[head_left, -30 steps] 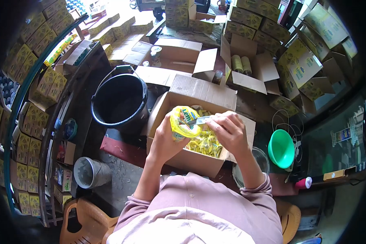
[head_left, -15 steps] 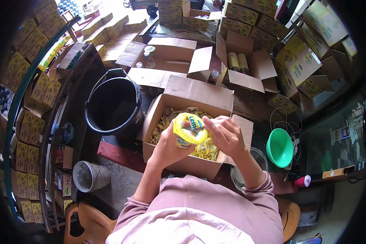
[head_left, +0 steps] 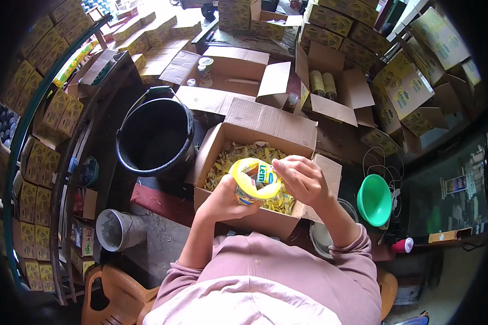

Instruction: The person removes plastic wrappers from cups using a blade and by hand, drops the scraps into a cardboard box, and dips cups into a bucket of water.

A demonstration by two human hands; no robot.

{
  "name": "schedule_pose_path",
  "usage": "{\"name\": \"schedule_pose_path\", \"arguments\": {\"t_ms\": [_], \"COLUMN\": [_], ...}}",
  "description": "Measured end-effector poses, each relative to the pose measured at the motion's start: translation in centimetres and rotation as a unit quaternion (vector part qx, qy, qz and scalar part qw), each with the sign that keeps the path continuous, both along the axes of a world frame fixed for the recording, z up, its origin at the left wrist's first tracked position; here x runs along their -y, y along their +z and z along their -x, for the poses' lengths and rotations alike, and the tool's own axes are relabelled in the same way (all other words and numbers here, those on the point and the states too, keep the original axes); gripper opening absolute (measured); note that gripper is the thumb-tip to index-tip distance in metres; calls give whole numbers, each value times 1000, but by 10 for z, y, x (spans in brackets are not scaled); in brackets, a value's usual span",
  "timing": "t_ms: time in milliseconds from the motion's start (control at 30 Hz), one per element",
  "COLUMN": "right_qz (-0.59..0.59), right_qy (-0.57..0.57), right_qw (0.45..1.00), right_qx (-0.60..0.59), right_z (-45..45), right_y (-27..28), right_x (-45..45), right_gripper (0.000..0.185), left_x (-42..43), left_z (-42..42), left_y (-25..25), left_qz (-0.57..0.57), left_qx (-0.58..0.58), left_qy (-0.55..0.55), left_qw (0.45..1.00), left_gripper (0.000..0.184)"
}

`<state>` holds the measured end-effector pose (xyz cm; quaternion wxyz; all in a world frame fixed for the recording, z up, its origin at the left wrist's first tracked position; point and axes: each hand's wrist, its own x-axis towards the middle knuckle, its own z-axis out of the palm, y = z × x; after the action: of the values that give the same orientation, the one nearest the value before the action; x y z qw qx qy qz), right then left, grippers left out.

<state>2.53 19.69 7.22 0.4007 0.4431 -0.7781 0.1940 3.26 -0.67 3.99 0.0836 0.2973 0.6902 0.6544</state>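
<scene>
My left hand (head_left: 222, 197) is wrapped around the side of an open yellow-rimmed plastic container (head_left: 248, 190), tilted so its mouth faces me. Green letters reading "Lem" show within the ring of its mouth. At the right side of that rim, my right hand (head_left: 305, 181) has its thumb and fingertips pinched together; whether they grip the rim or something small cannot be made out. Both hands are above an open cardboard box (head_left: 211, 142) holding many small yellow-wrapped pieces (head_left: 279, 203).
A black bucket (head_left: 127, 157) stands left of the box, with a grey bucket (head_left: 109, 230) below it. Open cartons (head_left: 214, 97) with jars lie beyond. To the right are a green bowl (head_left: 374, 200), a clear round tub (head_left: 321, 238) and a pink-and-white spool (head_left: 402, 245).
The view has shifted slightly. The container's mouth looks a little wider and more of its inside shows. My right hand stays pinched beside the rim.
</scene>
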Motion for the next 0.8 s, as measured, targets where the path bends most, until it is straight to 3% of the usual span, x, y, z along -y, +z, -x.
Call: {"name": "schedule_pose_path", "arguments": {"t_ms": [233, 333, 533, 700, 800], "right_qz": [-9, -5, -10, -20, -21], "right_qy": [6, 8, 9, -11, -13], "right_qw": [1000, 1000, 999, 999, 999], "right_qx": [13, 17, 28, 34, 33], "right_z": [2, 3, 7, 9, 9], "right_y": [0, 1, 0, 5, 3], "right_x": [5, 6, 1, -8, -10], "right_gripper": [48, 46, 42, 38, 38], "left_x": [5, 2, 2, 5, 2], "left_z": [5, 4, 11, 17, 11], "left_y": [-9, -4, -8, -20, -14], "left_qz": [-24, -77, -68, -24, -60], "left_qx": [11, 29, 67, 16, 57], "left_qy": [-62, -47, -78, -44, -52], "left_qw": [998, 996, 992, 999, 995], "left_gripper": [62, 51, 53, 75, 72]}}
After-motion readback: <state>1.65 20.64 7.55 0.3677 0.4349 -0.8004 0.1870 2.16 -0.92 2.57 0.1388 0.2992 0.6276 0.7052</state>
